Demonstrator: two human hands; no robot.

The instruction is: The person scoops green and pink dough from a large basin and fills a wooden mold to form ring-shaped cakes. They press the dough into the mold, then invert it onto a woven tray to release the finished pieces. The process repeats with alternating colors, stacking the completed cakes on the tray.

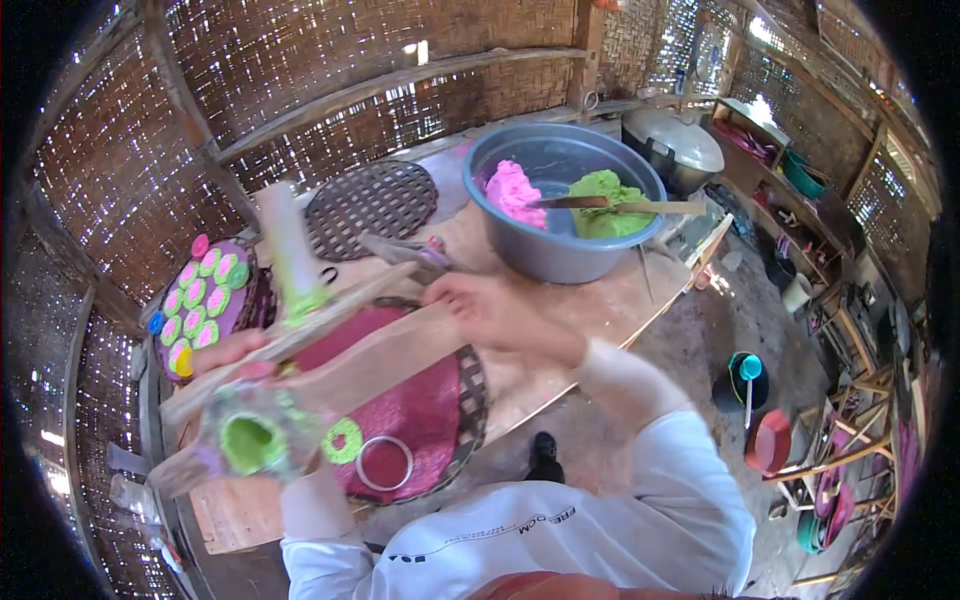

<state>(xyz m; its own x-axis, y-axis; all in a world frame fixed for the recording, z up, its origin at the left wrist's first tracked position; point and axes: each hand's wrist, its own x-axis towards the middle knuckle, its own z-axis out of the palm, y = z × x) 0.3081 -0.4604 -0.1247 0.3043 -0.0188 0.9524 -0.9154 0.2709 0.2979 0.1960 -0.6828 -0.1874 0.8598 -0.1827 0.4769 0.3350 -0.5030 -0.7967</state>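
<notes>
Tilted between my hands is a wooden press (370,365), blurred by motion, with long flat bars. Green dough (250,445) fills the round opening at its near end. My left hand (232,352) is closed around the press at the left, partly hidden behind the wood. At the other end, my right hand (475,308) is closed on the bars. Beneath lies a woven tray (472,385) lined with a dark pink sheet (425,410). On the sheet are a green dough ring (342,440) and a thin metal ring (385,463).
A grey-blue tub (560,262) holds pink dough (513,192), green dough (605,190) and wooden paddles. At left, a round tray (235,300) carries several green-and-pink pieces. An openwork woven tray (370,208) lies by the bamboo wall. A lidded pot (672,145) stands behind the tub.
</notes>
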